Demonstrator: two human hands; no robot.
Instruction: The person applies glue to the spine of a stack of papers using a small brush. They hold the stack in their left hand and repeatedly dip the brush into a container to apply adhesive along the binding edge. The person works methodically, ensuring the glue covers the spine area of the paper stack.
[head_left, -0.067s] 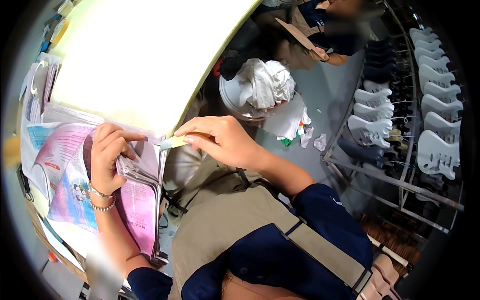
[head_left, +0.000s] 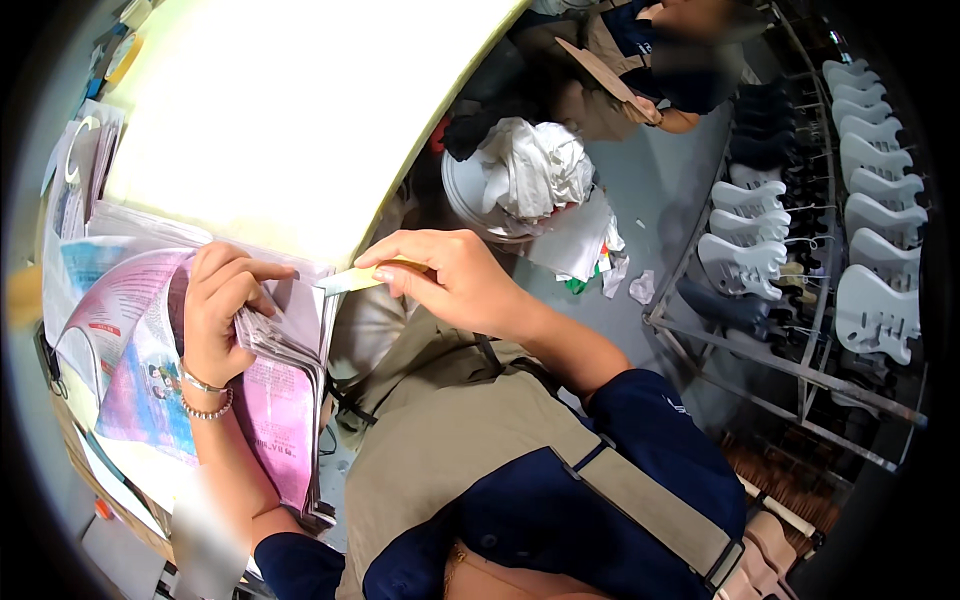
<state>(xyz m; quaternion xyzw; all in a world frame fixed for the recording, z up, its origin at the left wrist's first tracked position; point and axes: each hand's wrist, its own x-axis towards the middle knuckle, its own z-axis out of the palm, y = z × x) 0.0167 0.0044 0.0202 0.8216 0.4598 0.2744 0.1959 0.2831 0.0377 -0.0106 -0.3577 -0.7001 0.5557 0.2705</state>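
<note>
Paper stack [head_left: 278, 425]: is looking like thin printed paper, smooth, edges showing rough
Flat blade [head_left: 345, 281]: grey end is looking metallic, yellow part is showing smooth
Tabletop [head_left: 300, 110]: is glaring smooth, material washed out
Apron [head_left: 440, 440]: is reading as matt woven cloth
Bracelet [head_left: 207, 409]: is shining like metal
Guitar bodies [head_left: 875, 315]: are showing smooth white coating
Rack [head_left: 790, 370]: is looking like metal, scuffed
</note>
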